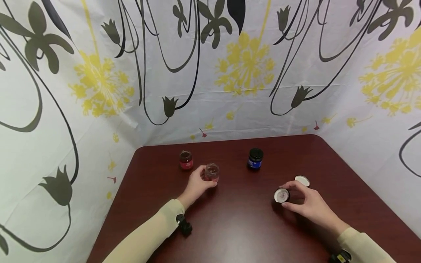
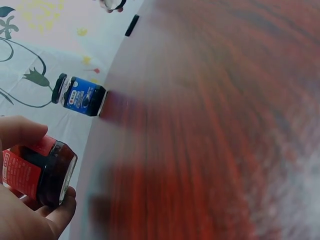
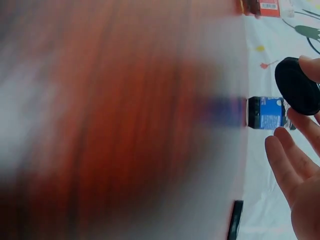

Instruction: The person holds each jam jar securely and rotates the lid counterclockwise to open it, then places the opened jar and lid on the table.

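My left hand (image 1: 196, 186) grips a small glass jar (image 1: 212, 171) with a red label; its mouth is uncovered in the head view. In the left wrist view the same jar (image 2: 25, 172) is held between thumb and fingers, off the table. On the right, my right hand (image 1: 312, 204) pinches a round dark lid (image 1: 281, 195) by its edge, its white inside facing the head camera. The lid's black outer face (image 3: 295, 85) shows in the right wrist view. Just behind that hand, a second lid (image 1: 302, 180) lies white side up on the table.
A black-topped jar with a blue label (image 1: 255, 159) stands toward the back of the dark red table (image 1: 230, 226). Another red-labelled jar (image 1: 186, 160) stands at the back left. Patterned cloth (image 1: 210, 73) rises behind the table and along both sides.
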### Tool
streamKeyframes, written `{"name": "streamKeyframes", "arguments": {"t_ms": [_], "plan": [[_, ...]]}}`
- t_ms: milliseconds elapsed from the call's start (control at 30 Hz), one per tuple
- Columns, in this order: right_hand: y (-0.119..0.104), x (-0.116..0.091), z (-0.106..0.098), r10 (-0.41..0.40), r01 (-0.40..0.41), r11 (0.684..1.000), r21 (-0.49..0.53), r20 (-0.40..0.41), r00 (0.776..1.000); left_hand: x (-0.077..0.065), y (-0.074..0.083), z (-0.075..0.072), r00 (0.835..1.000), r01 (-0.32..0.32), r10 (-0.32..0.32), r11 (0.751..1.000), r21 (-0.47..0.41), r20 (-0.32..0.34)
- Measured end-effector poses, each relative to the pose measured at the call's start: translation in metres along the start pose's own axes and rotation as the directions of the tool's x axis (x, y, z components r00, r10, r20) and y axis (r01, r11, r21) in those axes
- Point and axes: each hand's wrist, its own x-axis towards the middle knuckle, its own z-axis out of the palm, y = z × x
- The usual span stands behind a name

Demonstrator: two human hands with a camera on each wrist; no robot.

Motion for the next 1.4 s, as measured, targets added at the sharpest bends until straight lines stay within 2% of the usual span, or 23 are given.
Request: {"name": "streamKeyframes", "arguments": {"t_ms": [267,600,867,1167,1400], "plan": [[0.01,-0.01,-0.012,-0.002,0.001,0.999,-0.045,-0.036,0.999,0.007,-0.002,0.0,1.0,0.021,-0.021,1.0,-0.012,-0.001],[0.027,-0.026,-0.029,0.066,-0.075,0.988,-0.138,-0.072,0.995,0.017,-0.004,-0.002,0.998,0.04,-0.04,0.999,-0.008,-0.044],[0.035,-0.029,-0.037,0.089,-0.114,0.973,-0.199,-0.129,0.988,0.026,-0.005,-0.003,0.998,0.039,-0.039,0.999,-0.013,-0.051],[0.044,-0.031,-0.044,0.115,-0.156,0.956,-0.246,-0.175,0.978,0.037,-0.006,-0.004,0.995,0.072,-0.074,0.997,-0.023,-0.064],[0.051,-0.03,-0.053,0.158,-0.197,0.938,-0.286,-0.153,0.975,0.046,-0.011,-0.004,0.993,0.09,-0.094,0.995,-0.05,-0.068]]}}
